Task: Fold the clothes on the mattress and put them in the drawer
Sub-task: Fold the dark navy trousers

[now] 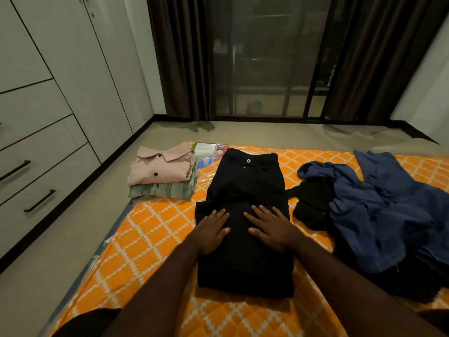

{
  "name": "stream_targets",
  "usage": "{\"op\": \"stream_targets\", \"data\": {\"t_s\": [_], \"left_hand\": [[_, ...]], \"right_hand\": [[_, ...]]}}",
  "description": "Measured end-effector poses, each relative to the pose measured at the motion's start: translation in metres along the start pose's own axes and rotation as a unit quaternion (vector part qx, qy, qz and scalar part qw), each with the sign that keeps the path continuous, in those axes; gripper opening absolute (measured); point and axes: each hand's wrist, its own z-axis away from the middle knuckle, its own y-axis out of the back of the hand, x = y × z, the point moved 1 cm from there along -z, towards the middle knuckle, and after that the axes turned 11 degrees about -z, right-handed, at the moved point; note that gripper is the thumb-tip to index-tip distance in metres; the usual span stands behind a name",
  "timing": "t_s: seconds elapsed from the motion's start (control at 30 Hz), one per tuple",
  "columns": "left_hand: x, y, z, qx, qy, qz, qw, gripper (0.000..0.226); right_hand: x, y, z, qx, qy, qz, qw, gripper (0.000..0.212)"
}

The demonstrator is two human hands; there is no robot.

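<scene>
Done: a pink shirt lies folded on a folded green striped garment at the far left corner of the mattress.
In hand: the dark trousers lie mid-mattress, apparently partly folded.
Left to do: the blue garment and black garment lie crumpled on the right. The drawers look closed, so nothing seems put away.
Left hand: palm down on the trousers, fingers straight and slightly apart, gripping nothing.
Right hand: just beside it, pressing flat in the same way.
</scene>
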Motion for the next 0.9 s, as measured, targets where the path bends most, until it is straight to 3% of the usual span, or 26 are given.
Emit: {"op": "stream_targets", "data": {"t_s": [0.1,0.23,0.43,0.5,0.6,0.9], "left_hand": [[0.0,0.016,0.027,-0.049,-0.007,0.002,0.999,0.066],[0.014,0.02,0.057,-0.13,0.002,-0.009,0.992,0.087],[0.025,0.027,0.101,-0.21,-0.008,-0.058,0.976,0.134],[0.03,0.025,0.113,-0.199,-0.006,-0.103,0.975,0.141],[0.037,0.018,0.121,-0.136,-0.001,-0.137,0.981,0.128],[0.043,0.018,0.134,-0.065,0.017,-0.058,0.996,0.076]], "right_hand": [[-0.006,0.01,0.026,-0.026,0.012,0.0,1.0,0.058],[-0.023,0.014,0.055,-0.054,0.018,0.006,0.998,0.065],[-0.034,0.003,0.098,-0.122,-0.003,-0.004,0.993,0.101],[-0.041,0.001,0.108,-0.131,0.005,0.034,0.991,0.118],[-0.051,-0.008,0.117,-0.127,0.007,0.104,0.986,0.131],[-0.068,-0.016,0.132,-0.045,-0.019,0.099,0.994,0.083]]}}
